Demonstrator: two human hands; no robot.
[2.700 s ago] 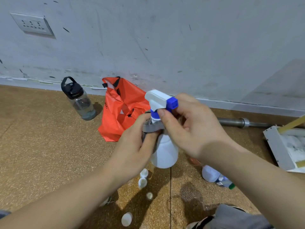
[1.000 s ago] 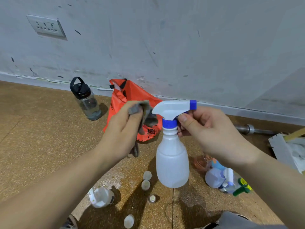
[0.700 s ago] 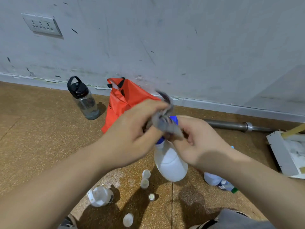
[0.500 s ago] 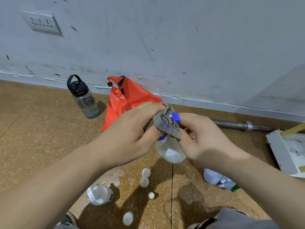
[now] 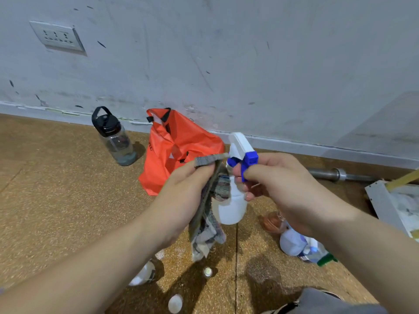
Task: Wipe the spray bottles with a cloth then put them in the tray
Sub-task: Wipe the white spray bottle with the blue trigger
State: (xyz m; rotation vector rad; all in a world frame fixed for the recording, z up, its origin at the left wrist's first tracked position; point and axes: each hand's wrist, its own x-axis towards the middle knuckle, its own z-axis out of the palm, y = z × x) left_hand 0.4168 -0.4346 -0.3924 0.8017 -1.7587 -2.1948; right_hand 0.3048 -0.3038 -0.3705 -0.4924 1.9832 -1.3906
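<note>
Over the speckled brown floor point(image 5: 56, 200), the right hand point(image 5: 283, 189) gripped the white spray bottle point(image 5: 233, 209) at its neck and the left hand point(image 5: 183, 196) pinched the grey cloth point(image 5: 207, 223) just beside it, so wiping seemed unfinished, with the tray point(image 5: 383, 200) and the other bottles point(image 5: 292, 242) yet to come.

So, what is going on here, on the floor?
A person is cleaning a white spray bottle. The right hand holds it up by the blue neck and trigger; the left hand grips a grey cloth that hangs right next to it. The white tray at the right edge is apart, so this bottle is not yet put away. More bottles lie on the floor below.
</note>
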